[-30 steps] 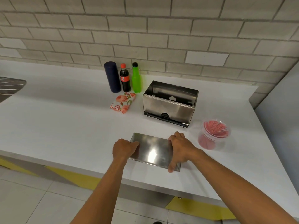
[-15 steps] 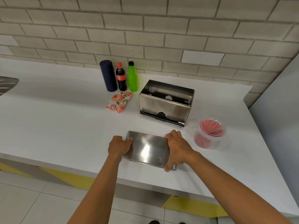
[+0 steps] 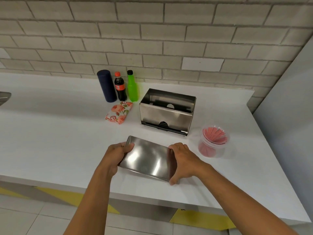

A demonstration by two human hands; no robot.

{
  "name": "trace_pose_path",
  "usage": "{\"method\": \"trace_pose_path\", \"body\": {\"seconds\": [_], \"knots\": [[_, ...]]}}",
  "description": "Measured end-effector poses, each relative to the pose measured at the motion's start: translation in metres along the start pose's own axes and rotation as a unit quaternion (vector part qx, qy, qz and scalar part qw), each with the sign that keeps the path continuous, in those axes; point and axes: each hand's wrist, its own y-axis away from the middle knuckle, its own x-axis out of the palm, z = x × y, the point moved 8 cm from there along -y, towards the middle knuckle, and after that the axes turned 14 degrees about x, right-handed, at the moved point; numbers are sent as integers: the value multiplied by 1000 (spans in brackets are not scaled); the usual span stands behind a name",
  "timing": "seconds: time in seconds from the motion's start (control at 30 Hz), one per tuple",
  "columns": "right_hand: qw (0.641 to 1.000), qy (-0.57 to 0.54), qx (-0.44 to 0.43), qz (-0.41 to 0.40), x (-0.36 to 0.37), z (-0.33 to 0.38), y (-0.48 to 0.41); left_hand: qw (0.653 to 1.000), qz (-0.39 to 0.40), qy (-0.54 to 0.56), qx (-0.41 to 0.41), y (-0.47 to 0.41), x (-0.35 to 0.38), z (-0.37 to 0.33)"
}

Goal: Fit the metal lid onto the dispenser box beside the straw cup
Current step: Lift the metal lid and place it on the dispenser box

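A shiny rectangular metal lid (image 3: 147, 158) is near the front of the white counter, held at both short ends. My left hand (image 3: 116, 155) grips its left end and my right hand (image 3: 183, 161) grips its right end. Behind it stands the open-topped metal dispenser box (image 3: 166, 114), a gap apart from the lid. To the right of the box sits a clear plastic cup (image 3: 213, 141) filled with red straws.
A floral napkin pack (image 3: 118, 112) lies left of the box. Behind it stand a dark blue cylinder (image 3: 106, 86), a cola bottle (image 3: 120, 87) and a green bottle (image 3: 132, 87) against the brick wall. A grey panel (image 3: 288, 116) bounds the counter's right side.
Both hands have closed tighter on the lid's ends, and its near edge looks raised off the counter. The view has shifted slightly.
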Motion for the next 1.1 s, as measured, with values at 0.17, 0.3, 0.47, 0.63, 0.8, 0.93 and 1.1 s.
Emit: {"method": "trace_pose_path", "body": {"seconds": [0.17,0.3,0.47,0.63,0.8,0.93,1.1], "knots": [[998,-22,-28,-42,-38,5,10,998,-29,39,33,-11,-9,-29],[993,-41,-43,-101,-87,7,16,994,-48,65,74,-22,-6,-67],[985,-72,-27,-155,-138,-8,19,985,-51,66,151,-45,23,-123],[980,-103,1,-171,-166,-37,-1,986,-44,22,159,-74,62,-148],[981,-97,18,-169,-189,-54,-34,981,-57,-55,179,-105,83,-162],[983,-100,15,-154,-203,-60,-64,975,-80,-112,172,-135,85,-170],[988,-99,13,-118,-212,-62,-95,966,-91,-179,163,-165,84,-171]]}}
